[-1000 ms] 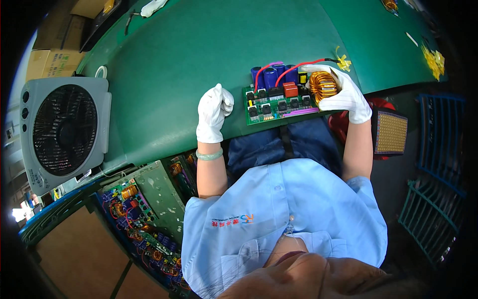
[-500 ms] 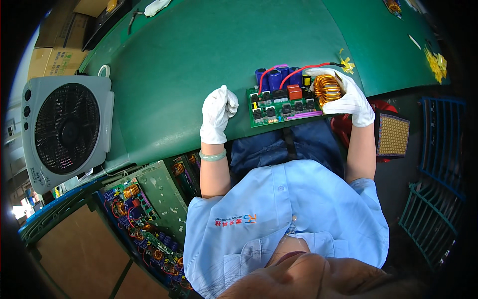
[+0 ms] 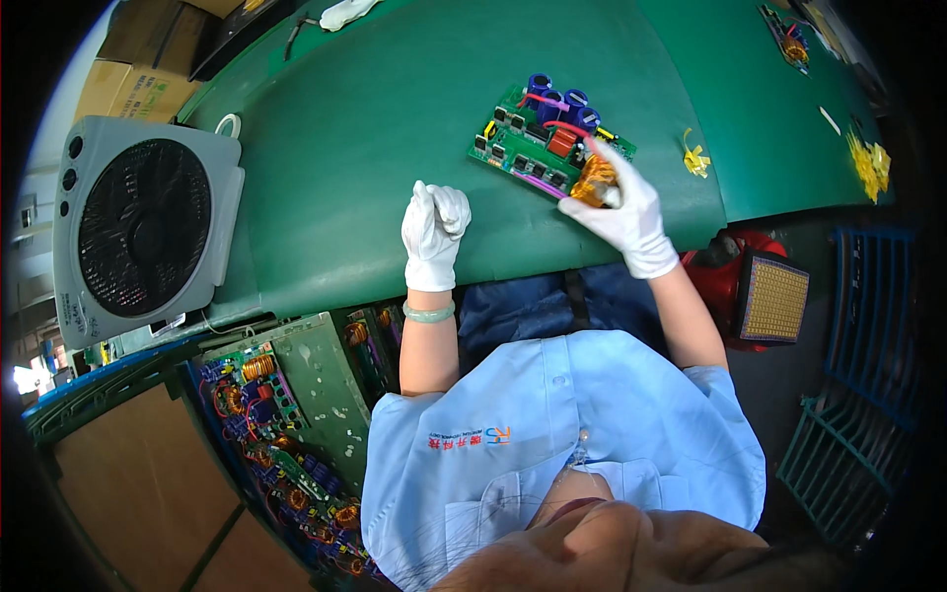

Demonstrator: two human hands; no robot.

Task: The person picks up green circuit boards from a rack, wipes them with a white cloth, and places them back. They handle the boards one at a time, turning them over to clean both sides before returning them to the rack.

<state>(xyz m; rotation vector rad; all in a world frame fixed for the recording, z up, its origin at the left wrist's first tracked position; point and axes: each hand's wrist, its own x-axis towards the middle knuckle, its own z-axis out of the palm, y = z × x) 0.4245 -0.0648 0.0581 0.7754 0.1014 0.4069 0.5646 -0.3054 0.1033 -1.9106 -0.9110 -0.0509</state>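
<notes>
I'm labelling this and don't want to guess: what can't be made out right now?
In the head view:
- Part of the copper coil: covered by the right hand.
- Inside of the left hand: hidden by its own curl.
- White item: cut off by the upper edge.
- Piled boards: details too small and crowded.

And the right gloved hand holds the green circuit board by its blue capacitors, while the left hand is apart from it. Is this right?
Not quite: the head view shows the right hand gripping the green circuit board by its copper coil, not by the blue capacitors. The left hand is apart from the board.
</notes>
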